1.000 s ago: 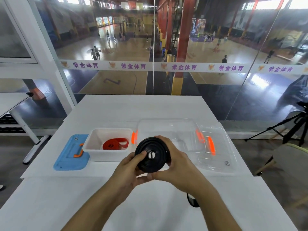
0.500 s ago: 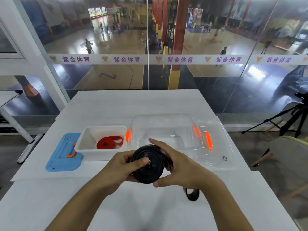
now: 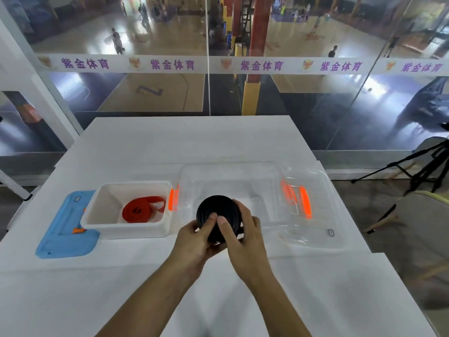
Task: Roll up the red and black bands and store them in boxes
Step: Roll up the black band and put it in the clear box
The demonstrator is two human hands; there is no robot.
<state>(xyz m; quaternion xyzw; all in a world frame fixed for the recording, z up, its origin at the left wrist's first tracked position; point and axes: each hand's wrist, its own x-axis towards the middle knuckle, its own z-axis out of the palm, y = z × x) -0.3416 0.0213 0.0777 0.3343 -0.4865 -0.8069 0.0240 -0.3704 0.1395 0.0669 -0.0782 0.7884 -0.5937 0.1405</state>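
The black band [image 3: 218, 211] is wound into a thick round coil, held up between both hands at the near edge of the clear box [image 3: 230, 173]. My left hand [image 3: 196, 242] grips its left and underside, thumb on the coil's face. My right hand [image 3: 243, 234] wraps its right side, thumb pressed next to the left thumb. The red band [image 3: 142, 211] lies loosely coiled inside the white box [image 3: 102, 200] to the left. The black band's loose tail is hidden.
A blue lid [image 3: 65, 237] lies flat left of the white box. A clear lid with orange latches [image 3: 315, 207] rests right of the clear box. A tripod [image 3: 418, 171] and a chair [image 3: 422, 215] stand beyond the white table's [image 3: 170, 142] right edge; a glass wall is behind.
Both hands have carried the black coil forward to the clear box's near edge. The dangling tail seen below my right hand earlier is out of sight now.
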